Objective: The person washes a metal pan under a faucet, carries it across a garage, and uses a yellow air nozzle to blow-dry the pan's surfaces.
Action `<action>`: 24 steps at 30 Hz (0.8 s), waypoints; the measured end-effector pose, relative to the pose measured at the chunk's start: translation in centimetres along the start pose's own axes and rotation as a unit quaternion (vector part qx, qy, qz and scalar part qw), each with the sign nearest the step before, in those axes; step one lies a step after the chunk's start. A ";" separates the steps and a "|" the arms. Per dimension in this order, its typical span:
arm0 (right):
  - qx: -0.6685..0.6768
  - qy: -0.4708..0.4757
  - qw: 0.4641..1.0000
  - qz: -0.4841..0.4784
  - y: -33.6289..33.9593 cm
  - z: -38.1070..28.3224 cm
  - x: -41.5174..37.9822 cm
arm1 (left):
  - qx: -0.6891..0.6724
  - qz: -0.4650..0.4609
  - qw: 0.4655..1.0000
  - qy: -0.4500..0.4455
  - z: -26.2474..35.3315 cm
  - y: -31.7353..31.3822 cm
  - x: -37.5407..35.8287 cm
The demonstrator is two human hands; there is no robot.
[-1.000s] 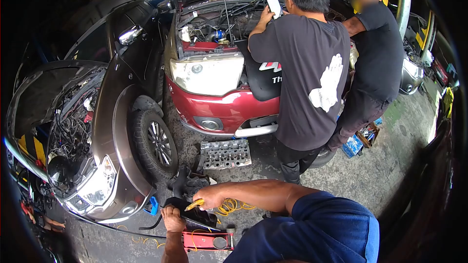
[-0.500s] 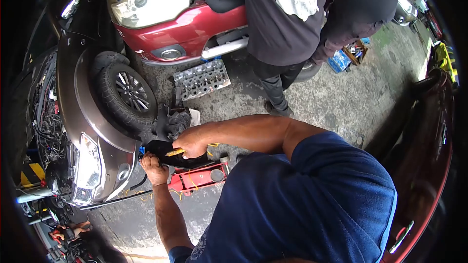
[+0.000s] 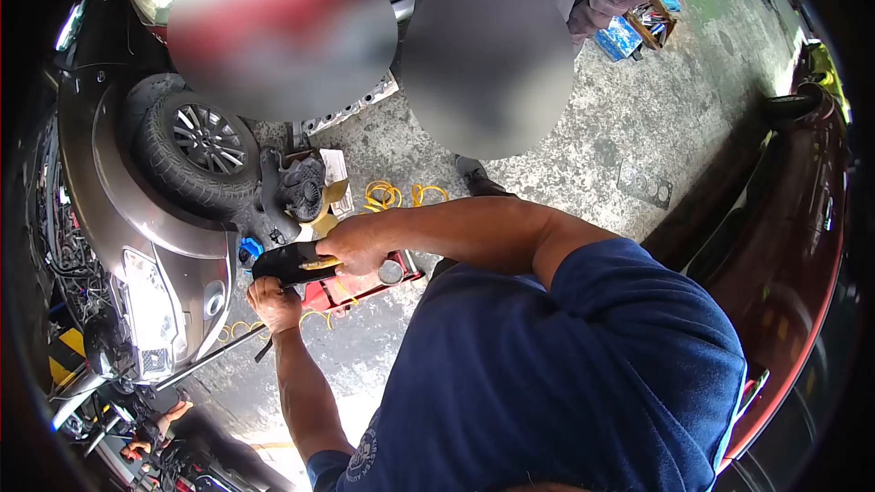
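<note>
My left hand (image 3: pixel 275 303) is closed on the near edge of a dark, curved black part (image 3: pixel 283 262). The fingers of my right hand (image 3: pixel 357 244) are wrapped round a slim yellow tool (image 3: pixel 320 264), whose tip lies over the black part; its exact kind cannot be made out. Both hands are close together above a red floor jack (image 3: pixel 369 290). Just beyond the black part sits a blue object (image 3: pixel 249 251), too small to name.
A brown car's fender (image 3: pixel 150 219) and a loose wheel (image 3: pixel 205 141) stand at the left. Engine parts (image 3: pixel 296 187) and yellow coiled hose (image 3: pixel 383 194) lie ahead on the floor. Another person's shoe (image 3: pixel 470 169) is near. A dark red car (image 3: pixel 793 237) lines the right.
The view has shifted, so the cars and floor items sit further left and higher. The black part appears tilted and narrower. Both hands keep their hold; more yellow hose shows.
</note>
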State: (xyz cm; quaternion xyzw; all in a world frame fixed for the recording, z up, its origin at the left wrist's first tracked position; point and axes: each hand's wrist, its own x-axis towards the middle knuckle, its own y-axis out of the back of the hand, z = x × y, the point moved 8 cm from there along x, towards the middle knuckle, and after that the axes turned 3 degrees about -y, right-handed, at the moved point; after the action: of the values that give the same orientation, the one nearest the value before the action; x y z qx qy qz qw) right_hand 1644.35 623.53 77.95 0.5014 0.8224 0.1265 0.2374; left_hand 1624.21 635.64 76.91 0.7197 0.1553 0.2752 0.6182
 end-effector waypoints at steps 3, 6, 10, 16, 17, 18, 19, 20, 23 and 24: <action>0.030 0.016 0.999 0.019 -3.0 2.0 0.6 | 0.019 -0.024 0.999 0.025 -0.3 -0.8 -1.3; 0.050 0.074 0.990 0.109 -4.2 3.3 -0.6 | 0.024 -0.046 0.996 0.069 -0.7 -1.7 -3.4; 0.097 0.033 0.981 0.167 -5.0 7.5 -3.3 | 0.006 -0.061 0.992 0.107 -1.0 -3.3 -7.2; 0.137 -0.168 0.919 0.329 -1.2 16.6 -10.3 | -0.022 -0.067 0.987 0.142 -1.7 -4.2 -12.6; 0.128 -0.195 0.901 0.365 -1.0 20.2 -11.6 | -0.042 -0.083 0.982 0.163 -1.9 -4.6 -13.6; 0.120 -0.221 0.882 0.398 -0.3 23.5 -13.1 | -0.048 -0.088 0.980 0.173 -1.9 -4.8 -14.4; 0.190 -0.190 0.857 0.441 1.0 25.2 -14.6 | -0.053 -0.094 0.977 0.183 -2.0 -5.0 -15.1; 0.259 -0.157 0.824 0.479 2.4 26.7 -16.2 | -0.057 -0.100 0.974 0.193 -2.1 -5.0 -15.9; 0.391 -0.297 0.647 0.583 5.1 33.3 -23.0 | -0.056 -0.107 0.967 0.226 -2.2 -4.7 -18.2; 0.420 -0.324 0.588 0.610 5.8 33.9 -24.6 | -0.055 -0.112 0.964 0.237 -2.2 -4.9 -18.9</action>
State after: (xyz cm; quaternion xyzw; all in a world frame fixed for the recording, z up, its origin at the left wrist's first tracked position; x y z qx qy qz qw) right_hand 1675.81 603.40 58.02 0.9376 0.1536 -0.2886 0.1186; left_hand 1608.35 627.63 68.49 0.5769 0.3617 0.3744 0.6294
